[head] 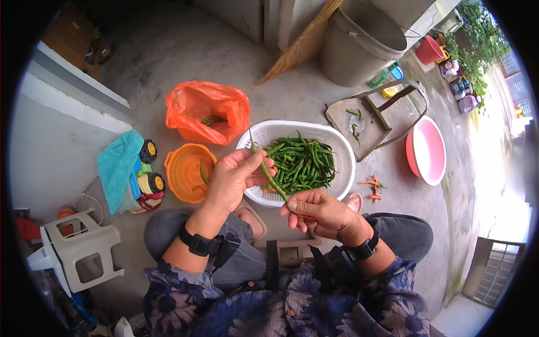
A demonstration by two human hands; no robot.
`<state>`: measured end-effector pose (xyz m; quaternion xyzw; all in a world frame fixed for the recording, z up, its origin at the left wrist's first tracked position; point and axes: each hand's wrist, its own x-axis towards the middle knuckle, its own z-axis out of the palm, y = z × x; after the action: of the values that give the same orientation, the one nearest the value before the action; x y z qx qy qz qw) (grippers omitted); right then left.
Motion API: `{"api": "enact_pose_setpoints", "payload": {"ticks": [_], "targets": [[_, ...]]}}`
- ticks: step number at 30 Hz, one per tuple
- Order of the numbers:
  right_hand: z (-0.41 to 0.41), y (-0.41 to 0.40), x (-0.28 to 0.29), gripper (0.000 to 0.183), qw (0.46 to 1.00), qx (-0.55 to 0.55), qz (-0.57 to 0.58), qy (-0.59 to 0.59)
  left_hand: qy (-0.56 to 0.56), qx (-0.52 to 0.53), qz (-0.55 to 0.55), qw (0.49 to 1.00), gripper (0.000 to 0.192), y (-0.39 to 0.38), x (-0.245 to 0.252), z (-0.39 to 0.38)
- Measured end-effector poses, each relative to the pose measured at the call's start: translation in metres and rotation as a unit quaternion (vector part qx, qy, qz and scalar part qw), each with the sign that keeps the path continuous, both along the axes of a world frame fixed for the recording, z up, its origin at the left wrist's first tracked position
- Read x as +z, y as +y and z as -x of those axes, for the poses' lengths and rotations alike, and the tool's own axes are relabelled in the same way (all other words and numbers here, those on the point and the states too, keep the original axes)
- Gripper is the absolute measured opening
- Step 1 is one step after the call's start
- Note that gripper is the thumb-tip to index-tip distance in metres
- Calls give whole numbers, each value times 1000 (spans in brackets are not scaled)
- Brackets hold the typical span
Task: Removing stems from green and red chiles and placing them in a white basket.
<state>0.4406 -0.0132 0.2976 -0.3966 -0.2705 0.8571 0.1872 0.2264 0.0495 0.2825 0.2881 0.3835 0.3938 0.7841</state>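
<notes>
One long green chili pepper (268, 173) is stretched between my two hands, above the near left rim of a white perforated plastic basket (346, 168). My left hand (238, 175) pinches its upper part between thumb and fingers. At the lower end, my right hand (318, 209) grips the tip with thumb and forefinger. Many green chilies (305, 162) fill the basket, with a few red ones among them. Left of my left hand sits an orange plastic colander (177, 170) holding a green chili and some red pieces. Behind it stands a gaping orange plastic bag (189, 105) with a few green chilies inside.
A metal dustpan (349, 139) with chili scraps and several red chilies (373, 187) lie to the right. Beyond are a pink basin (426, 149), a large bucket (358, 46) and a straw broom (301, 42). A toy vehicle under a teal cloth (120, 166) and a plastic stool (86, 236) stand left.
</notes>
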Motion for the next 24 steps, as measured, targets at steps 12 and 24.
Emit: {"api": "enact_pose_setpoints", "payload": {"ticks": [12,24], "targets": [[-8,2,-29,31,981,-48,-147,-121,7,-61,37,997,24,-3,6,-1],[1,16,-14,24,933,-202,-292,-59,49,-275,54,959,25,-12,14,-16]]}}
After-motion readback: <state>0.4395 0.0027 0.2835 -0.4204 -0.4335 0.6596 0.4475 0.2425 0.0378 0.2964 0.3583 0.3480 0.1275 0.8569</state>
